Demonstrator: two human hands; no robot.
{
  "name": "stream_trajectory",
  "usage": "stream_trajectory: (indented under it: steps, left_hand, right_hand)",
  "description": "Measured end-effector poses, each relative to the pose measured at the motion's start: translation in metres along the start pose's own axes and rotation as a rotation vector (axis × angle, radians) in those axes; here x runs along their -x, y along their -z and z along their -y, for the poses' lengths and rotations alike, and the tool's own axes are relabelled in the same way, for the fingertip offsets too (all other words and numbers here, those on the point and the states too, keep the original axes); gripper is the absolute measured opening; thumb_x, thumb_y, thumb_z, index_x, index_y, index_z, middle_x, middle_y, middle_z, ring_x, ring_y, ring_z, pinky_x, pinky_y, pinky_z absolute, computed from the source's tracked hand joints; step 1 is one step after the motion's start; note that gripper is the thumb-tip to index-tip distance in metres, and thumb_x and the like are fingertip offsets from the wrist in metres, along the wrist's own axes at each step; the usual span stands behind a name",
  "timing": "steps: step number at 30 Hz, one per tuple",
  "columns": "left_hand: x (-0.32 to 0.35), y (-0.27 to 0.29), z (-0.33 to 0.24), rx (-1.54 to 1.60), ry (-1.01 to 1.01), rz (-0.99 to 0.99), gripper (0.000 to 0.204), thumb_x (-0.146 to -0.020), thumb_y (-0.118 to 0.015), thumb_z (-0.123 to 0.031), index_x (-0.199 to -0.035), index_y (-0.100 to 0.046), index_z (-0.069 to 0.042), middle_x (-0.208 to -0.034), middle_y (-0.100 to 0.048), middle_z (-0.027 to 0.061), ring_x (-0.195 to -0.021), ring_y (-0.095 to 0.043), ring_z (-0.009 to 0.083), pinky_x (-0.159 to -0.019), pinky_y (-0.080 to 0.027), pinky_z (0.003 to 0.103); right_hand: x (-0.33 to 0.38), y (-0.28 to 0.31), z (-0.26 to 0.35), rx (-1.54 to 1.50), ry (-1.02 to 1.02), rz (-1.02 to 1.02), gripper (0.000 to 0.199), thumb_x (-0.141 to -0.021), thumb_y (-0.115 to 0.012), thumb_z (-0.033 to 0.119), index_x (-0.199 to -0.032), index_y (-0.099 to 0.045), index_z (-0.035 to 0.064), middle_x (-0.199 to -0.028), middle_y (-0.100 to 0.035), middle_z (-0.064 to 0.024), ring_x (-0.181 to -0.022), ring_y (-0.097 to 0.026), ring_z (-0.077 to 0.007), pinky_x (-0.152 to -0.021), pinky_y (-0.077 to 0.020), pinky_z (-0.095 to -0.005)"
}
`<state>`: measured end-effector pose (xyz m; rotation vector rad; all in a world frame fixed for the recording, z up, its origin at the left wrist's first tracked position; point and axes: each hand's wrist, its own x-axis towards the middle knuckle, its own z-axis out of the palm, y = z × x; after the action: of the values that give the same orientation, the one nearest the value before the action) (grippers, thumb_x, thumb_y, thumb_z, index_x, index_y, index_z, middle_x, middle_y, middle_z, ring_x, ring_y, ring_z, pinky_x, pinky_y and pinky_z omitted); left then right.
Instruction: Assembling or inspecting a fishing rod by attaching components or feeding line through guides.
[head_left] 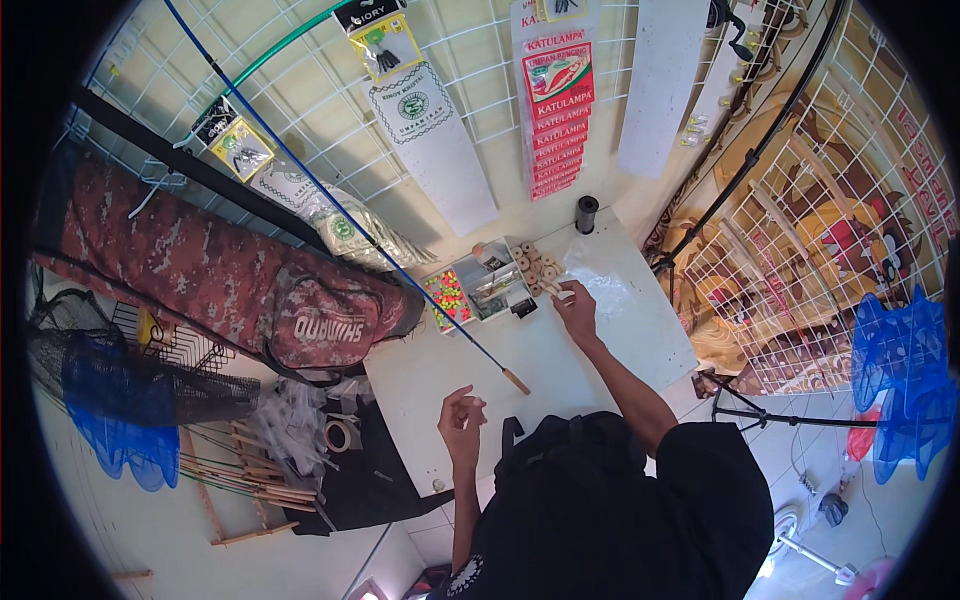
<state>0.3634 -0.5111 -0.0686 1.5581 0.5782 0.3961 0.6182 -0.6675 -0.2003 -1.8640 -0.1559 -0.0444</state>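
My right hand [576, 312] reaches over the white table [540, 370] to a cluster of round tan pieces with holes [537, 268], like cork or wooden rings. Its fingertips are pinched together at the near edge of the cluster; I cannot make out what is between them. My left hand [461, 420] hovers above the table's near side, fingers loosely bent and apart, holding nothing visible. Between the hands lies the tan handle [516, 381] of a thin blue rod [370, 238], which slants up to the far left. A small dark box [522, 308] sits beside the rings.
Trays hold red-and-yellow small pieces [446, 297] and metal bits [492, 298]. A black cylinder [587, 213] stands at the back. A camouflage rod bag [220, 260] lies left, above a tape roll [342, 434]. Packets [558, 120] hang on the wall grid; blue nets [900, 380] hang right.
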Motion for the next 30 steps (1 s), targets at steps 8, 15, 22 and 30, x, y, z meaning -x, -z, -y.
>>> stream_trajectory:
  steps: [8, 15, 22, 30]
  left_hand:
    - [-0.016, -0.030, -0.042, -0.054, -0.229, 0.159, 0.042, -0.079, -0.074, 0.000, -0.118, -0.058, -0.001, -0.101, -0.063, 0.0081, -0.076, -0.063, 0.0106, -0.068, -0.052, 0.025]
    - [-0.021, -0.036, -0.073, -0.041, -0.293, 0.399, 0.048, -0.075, -0.074, 0.005, -0.121, -0.058, 0.000, -0.118, -0.059, 0.0121, -0.098, -0.063, 0.0187, -0.084, -0.053, 0.032]
    - [-0.004, -0.025, -0.070, -0.027, -0.166, 0.285, 0.034, -0.077, -0.073, 0.007, -0.109, -0.061, 0.003, -0.109, -0.068, 0.0149, -0.097, -0.066, 0.0193, -0.087, -0.052, 0.031]
    - [0.000, -0.029, -0.058, -0.081, -0.270, 0.194, 0.035, -0.073, -0.077, 0.004, -0.106, -0.067, 0.001, -0.092, -0.068, 0.0076, -0.079, -0.064, 0.0117, -0.078, -0.052, 0.027]
  right_hand:
    - [0.076, 0.062, 0.145, -0.261, 0.098, 0.312, 0.035, -0.079, -0.074, 0.006, -0.113, -0.065, 0.0029, -0.095, -0.069, -0.0055, -0.081, -0.063, -0.0106, -0.077, -0.0496, -0.0276]
    - [0.105, 0.081, 0.176, -0.330, 0.210, 0.511, 0.035, -0.077, -0.076, 0.008, -0.112, -0.068, 0.0056, -0.096, -0.069, -0.0064, -0.084, -0.062, -0.0138, -0.080, -0.0485, -0.0287]
    - [0.107, 0.089, 0.197, -0.369, 0.186, 0.560, 0.031, -0.076, -0.074, 0.003, -0.107, -0.068, 0.0023, -0.098, -0.070, -0.0083, -0.089, -0.063, -0.0162, -0.083, -0.0501, -0.0312]
    - [0.119, 0.081, 0.206, -0.039, 0.564, 0.276, 0.022, -0.074, -0.075, 0.005, -0.095, -0.070, 0.0092, -0.083, -0.066, -0.0018, -0.078, -0.059, -0.0193, -0.074, -0.0453, -0.0342]
